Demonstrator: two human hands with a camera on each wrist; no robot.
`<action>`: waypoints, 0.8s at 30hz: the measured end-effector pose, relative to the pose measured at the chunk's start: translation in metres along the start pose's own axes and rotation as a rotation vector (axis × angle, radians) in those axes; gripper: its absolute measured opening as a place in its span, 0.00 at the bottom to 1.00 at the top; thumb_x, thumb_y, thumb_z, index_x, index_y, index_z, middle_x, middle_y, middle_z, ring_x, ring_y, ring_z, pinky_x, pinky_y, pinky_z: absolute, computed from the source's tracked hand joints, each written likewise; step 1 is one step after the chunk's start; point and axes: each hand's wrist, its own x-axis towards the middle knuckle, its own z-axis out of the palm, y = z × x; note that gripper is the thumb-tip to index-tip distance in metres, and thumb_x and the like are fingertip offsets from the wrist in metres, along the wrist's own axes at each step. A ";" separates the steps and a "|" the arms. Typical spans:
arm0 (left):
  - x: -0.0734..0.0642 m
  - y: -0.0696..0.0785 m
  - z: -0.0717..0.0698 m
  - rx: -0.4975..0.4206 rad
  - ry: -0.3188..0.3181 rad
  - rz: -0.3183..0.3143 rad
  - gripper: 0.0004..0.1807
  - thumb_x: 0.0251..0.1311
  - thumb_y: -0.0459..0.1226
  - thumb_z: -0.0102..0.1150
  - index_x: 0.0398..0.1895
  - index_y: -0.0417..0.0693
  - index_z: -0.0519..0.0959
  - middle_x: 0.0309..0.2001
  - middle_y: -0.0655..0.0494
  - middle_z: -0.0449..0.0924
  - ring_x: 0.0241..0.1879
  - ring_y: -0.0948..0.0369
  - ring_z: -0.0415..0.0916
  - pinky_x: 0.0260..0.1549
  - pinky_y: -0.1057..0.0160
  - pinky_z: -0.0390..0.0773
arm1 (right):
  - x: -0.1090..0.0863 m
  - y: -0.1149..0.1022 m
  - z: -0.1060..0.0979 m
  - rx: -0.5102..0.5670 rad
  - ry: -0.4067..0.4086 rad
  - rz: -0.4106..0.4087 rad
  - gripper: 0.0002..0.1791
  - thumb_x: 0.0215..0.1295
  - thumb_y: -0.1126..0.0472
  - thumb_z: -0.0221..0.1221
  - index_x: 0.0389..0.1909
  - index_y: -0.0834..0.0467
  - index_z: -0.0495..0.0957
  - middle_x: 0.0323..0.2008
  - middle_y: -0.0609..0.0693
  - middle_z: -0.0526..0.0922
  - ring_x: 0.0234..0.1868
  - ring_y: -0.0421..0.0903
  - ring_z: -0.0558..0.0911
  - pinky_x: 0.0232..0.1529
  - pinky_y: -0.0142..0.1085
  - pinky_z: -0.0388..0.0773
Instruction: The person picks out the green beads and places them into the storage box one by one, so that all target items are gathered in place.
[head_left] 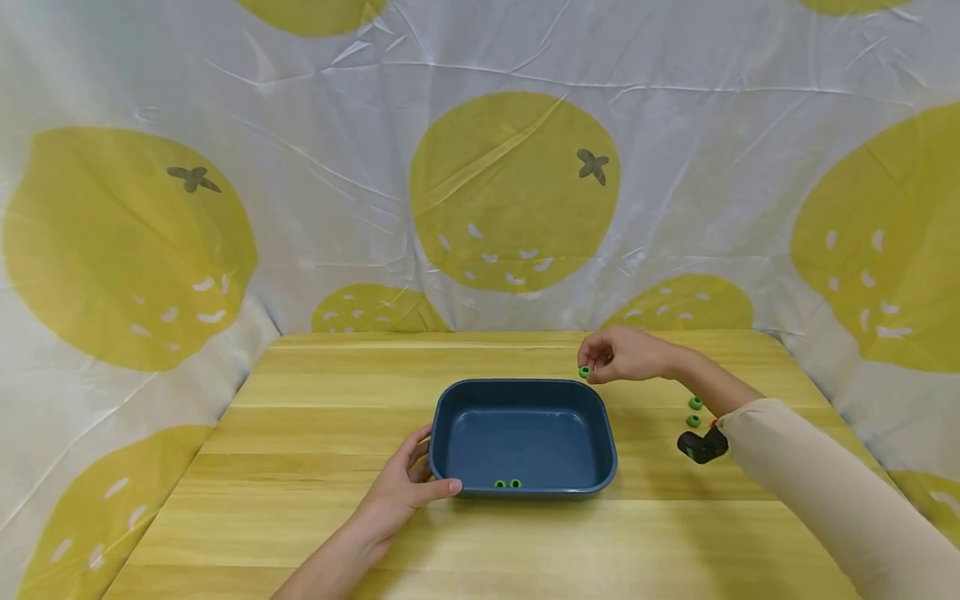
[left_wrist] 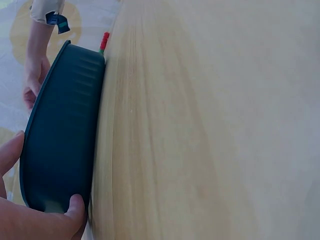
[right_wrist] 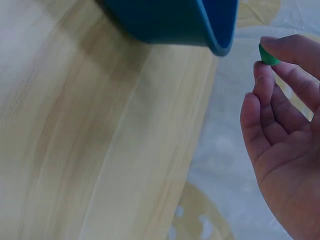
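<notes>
A dark blue rectangular basin (head_left: 525, 442) stands on the wooden table. My left hand (head_left: 401, 487) grips its near left corner, thumb over the near rim and fingers along the left wall. Inside, by the near wall, lie two small green beads (head_left: 515, 483) with dark holes. Beyond the basin's far right corner, my right hand (head_left: 626, 354) pinches another green bead (head_left: 585, 372) between thumb and fingertips, above the table. The right wrist view shows this pinched bead (right_wrist: 269, 55) close to the basin's rim.
Two more green beads (head_left: 694, 412) lie on the table (head_left: 315, 517) right of the basin. A bit of red (head_left: 714, 423) shows beside the right sleeve (head_left: 810, 475). A black device (head_left: 702, 447) hangs at the right wrist. Behind the table hangs a lemon-print cloth (head_left: 517, 192).
</notes>
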 end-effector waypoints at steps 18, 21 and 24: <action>0.000 -0.001 0.000 -0.006 -0.004 0.004 0.51 0.55 0.27 0.76 0.80 0.48 0.58 0.73 0.39 0.64 0.67 0.44 0.70 0.56 0.55 0.76 | 0.057 -0.030 0.026 -0.047 -0.071 -0.134 0.07 0.66 0.64 0.68 0.43 0.58 0.84 0.35 0.47 0.82 0.37 0.48 0.79 0.42 0.42 0.78; -0.001 0.000 -0.001 -0.008 -0.004 0.005 0.51 0.56 0.27 0.76 0.80 0.48 0.58 0.73 0.39 0.64 0.67 0.44 0.70 0.56 0.54 0.76 | 0.067 -0.032 0.031 -0.052 -0.087 -0.161 0.07 0.66 0.64 0.68 0.43 0.58 0.84 0.35 0.46 0.82 0.37 0.47 0.79 0.43 0.41 0.79; 0.000 -0.001 -0.001 -0.007 -0.011 0.006 0.50 0.56 0.27 0.75 0.80 0.48 0.58 0.74 0.39 0.63 0.67 0.44 0.70 0.56 0.54 0.76 | 0.075 -0.035 0.036 -0.059 -0.094 -0.175 0.07 0.65 0.64 0.69 0.43 0.57 0.84 0.35 0.45 0.82 0.37 0.46 0.79 0.43 0.40 0.79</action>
